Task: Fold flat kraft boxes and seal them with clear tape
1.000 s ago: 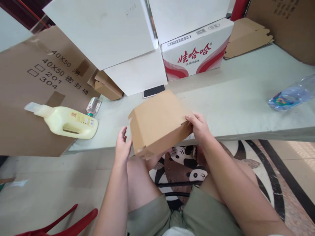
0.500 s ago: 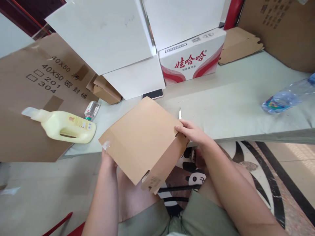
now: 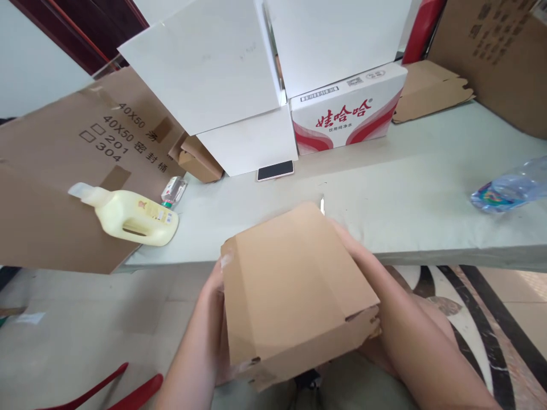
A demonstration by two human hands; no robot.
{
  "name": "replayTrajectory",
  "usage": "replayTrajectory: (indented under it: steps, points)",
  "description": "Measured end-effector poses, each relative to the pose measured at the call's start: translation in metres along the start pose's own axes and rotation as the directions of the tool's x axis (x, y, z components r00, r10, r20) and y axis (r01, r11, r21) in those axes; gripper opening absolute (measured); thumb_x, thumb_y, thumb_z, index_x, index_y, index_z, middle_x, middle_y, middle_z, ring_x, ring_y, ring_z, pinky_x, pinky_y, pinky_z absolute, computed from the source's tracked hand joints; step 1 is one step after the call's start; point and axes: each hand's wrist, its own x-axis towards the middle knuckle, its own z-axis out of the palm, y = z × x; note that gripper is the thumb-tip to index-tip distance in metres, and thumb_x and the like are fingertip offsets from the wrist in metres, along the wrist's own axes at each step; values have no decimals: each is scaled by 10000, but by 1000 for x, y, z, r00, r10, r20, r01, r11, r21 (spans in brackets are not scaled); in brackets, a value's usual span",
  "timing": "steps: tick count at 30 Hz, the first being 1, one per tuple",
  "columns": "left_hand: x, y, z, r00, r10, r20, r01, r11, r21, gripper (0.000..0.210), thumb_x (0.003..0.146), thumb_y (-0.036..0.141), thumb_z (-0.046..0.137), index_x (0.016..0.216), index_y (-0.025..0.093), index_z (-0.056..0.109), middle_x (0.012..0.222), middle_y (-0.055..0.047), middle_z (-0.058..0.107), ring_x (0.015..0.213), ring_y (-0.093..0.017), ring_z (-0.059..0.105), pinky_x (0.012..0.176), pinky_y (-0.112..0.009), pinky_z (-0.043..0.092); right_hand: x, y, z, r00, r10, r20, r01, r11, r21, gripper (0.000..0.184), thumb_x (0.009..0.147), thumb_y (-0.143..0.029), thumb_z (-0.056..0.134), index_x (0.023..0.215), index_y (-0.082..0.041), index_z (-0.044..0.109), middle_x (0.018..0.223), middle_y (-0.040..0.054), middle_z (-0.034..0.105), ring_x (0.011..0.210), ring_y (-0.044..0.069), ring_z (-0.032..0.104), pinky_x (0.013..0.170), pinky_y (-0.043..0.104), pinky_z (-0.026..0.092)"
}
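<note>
A shallow box of smooth brown cardboard (image 3: 290, 285), creased and slotted, with shiny clear tape (image 3: 227, 259) at one corner, sits between the left hand (image 3: 217, 280) and right hand (image 3: 345, 234), touching both. Fingers are mostly hidden; whether they pinch or spread, I cannot tell. A pale-green cloth-covered table (image 3: 410, 193) extends beyond them.

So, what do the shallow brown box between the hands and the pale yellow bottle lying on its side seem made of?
The shallow brown box: probably cardboard, matte, judging by its creased folds and slotted edges. The pale yellow bottle: likely moulded plastic, smooth with a soft sheen, its grip hole shaped through the body.
</note>
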Motion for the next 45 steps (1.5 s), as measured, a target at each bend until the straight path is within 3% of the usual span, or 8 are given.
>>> replayTrajectory:
  steps: [9,16,19,22,28,34,39,45]
  points:
    - [-9,-2,12,937,-349,-13,344,929,-134,332,601,303,853,820,172,641,668,-59,724,775,-290,754,707,-406,611,11,16,-7,991,134,-1,-126,930,344,496,785,-639,655,1065,-232,695,985,68,749,837,200,688,688,315,533]
    - [1,23,16,881,-457,123,472,832,-291,446,771,604,668,930,189,684,751,-101,753,794,-318,761,738,-470,620,12,17,0,986,165,7,-165,979,122,486,704,-342,810,1141,-238,626,1215,82,678,1077,245,654,882,385,549]
    - [-1,27,21,900,-381,211,431,850,-302,624,728,746,629,998,188,706,871,-138,769,886,-344,755,770,-479,616,16,21,5,986,147,-83,-136,983,123,349,710,-305,778,1017,-214,640,1121,68,702,1009,228,664,854,373,554]
    - [0,27,23,924,-325,203,364,910,-199,478,648,437,846,1036,197,703,952,-117,781,832,-302,755,749,-420,621,17,21,-2,985,114,-133,-88,978,187,346,715,-354,779,999,-209,646,1039,48,707,918,189,672,753,308,556]
    - [30,39,23,982,-186,-35,160,915,-369,244,829,369,697,1028,227,695,934,-54,785,929,-221,748,843,-332,608,7,13,-40,996,80,30,-85,879,469,545,712,-656,735,995,-195,672,953,56,727,681,142,698,584,243,524]
    - [71,57,95,990,-132,55,143,922,-359,279,867,447,669,1022,214,680,964,-71,771,958,-226,736,886,-348,599,6,23,-46,989,83,-120,-16,878,479,539,624,-520,837,1016,-199,655,839,37,722,580,137,658,501,237,473]
    - [81,64,160,916,-263,304,340,910,-238,403,862,574,627,1027,208,665,881,-84,745,726,-204,716,673,-333,597,7,35,-52,884,168,-437,50,894,445,444,675,-519,759,931,-186,612,717,6,649,497,99,493,387,217,329]
    - [45,39,166,868,-235,438,450,745,-492,370,863,548,520,845,191,619,659,-2,607,540,-116,614,541,-225,509,9,29,-63,626,143,-766,293,868,402,451,616,-470,800,921,-225,576,786,-26,615,480,62,421,348,203,301]
